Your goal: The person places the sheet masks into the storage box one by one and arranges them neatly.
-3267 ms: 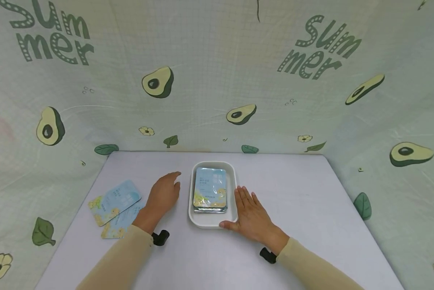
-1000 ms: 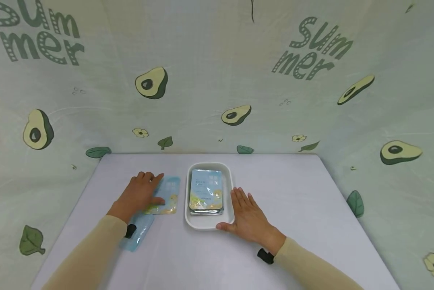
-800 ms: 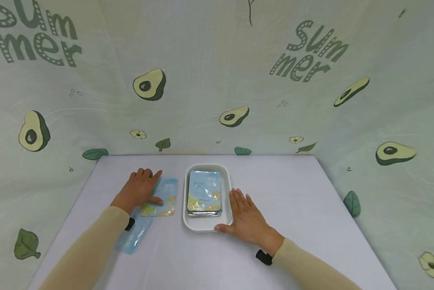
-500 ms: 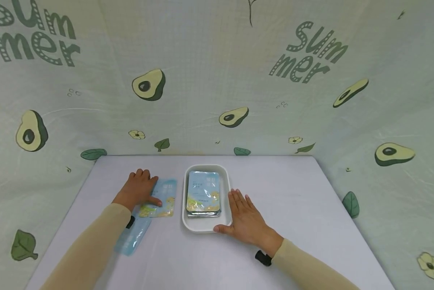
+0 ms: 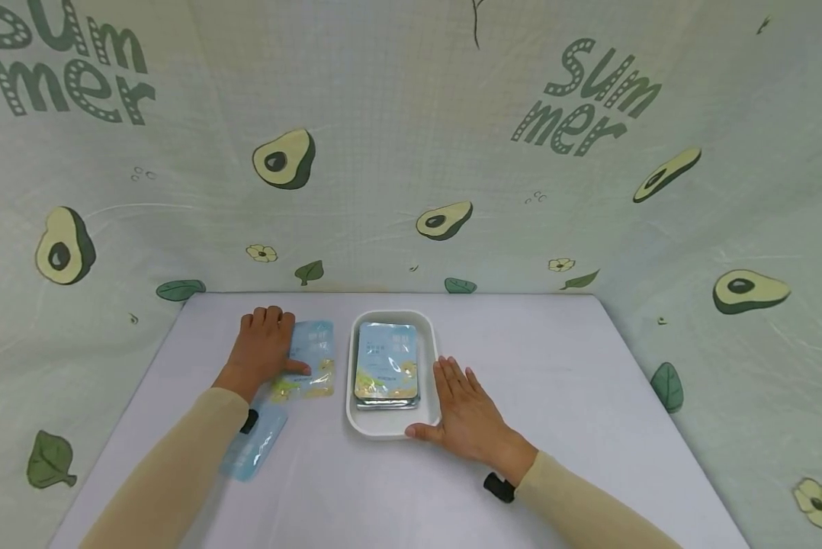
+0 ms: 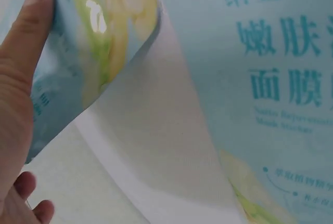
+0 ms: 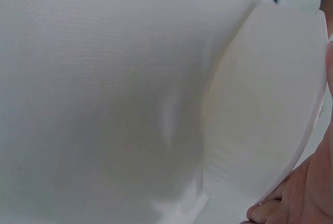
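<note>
My left hand holds a blue sheet mask packet at its left side, left of the tray. In the left wrist view the thumb lies on the packet's printed face, and fingertips show past its raised edge. A second sheet mask packet lies below it, partly under my left wrist. My right hand is spread flat along the right rim of a white tray, fingers straight, thumb at its near right corner. A stack of sheet mask packets lies inside the tray.
The white table reaches back to a hanging cloth printed with avocados and leaves. More of this cloth hangs at the left and right sides. Each wrist wears a small black camera.
Earlier, my left hand hovered beside the tray; it then went left to a packet, which now lies turned and closer to the tray. Lately hand and packet shifted slightly away. My right hand stayed.
</note>
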`<state>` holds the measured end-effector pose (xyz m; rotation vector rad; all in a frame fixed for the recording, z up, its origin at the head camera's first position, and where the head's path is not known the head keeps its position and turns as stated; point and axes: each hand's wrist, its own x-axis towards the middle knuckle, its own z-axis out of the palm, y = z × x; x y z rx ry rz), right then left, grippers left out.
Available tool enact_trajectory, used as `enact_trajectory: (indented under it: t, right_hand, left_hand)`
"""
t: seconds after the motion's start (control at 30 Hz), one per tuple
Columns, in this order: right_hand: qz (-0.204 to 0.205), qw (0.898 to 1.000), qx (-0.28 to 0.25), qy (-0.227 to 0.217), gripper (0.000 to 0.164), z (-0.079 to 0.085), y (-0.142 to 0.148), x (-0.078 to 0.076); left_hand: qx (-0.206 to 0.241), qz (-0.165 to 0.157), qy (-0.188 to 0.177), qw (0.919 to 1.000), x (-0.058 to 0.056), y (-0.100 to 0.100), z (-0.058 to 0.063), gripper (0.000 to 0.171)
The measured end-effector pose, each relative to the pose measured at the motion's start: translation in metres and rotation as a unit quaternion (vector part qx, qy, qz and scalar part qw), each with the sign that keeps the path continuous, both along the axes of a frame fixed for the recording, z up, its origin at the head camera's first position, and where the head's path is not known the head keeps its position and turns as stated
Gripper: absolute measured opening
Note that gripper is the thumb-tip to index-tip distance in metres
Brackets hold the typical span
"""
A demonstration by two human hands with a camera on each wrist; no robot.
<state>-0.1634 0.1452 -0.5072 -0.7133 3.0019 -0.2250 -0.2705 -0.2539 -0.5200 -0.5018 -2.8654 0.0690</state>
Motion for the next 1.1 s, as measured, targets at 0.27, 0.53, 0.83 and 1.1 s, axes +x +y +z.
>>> enact_trajectory:
  t: [0.27,0.53,0.83,1.1]
  right_hand:
    - [-0.003,1.0,-0.005,-0.001,0.123,-0.002,0.001,0.0]
    - [-0.001,1.0,-0.006,0.001,0.123,-0.001,0.001,0.0]
    - [0.001,1.0,-0.003,0.001,0.123,-0.001,0.0,-0.001]
    - [0.002,1.0,0.004,0.004,0.123,-0.001,0.001,-0.001]
  left_hand:
    - [0.053,-0.009,0.096,0.9939,0.009,0.003,0.007,0.103]
    - [0.068,0.004,0.109,0.9917,0.022,0.004,0.008,0.096]
    - [0.162,0.025,0.025,0.9862,0.039,0.012,0.011,0.067]
    - [0.209,0.016,-0.035,0.9772,0.046,0.012,0.012,0.061]
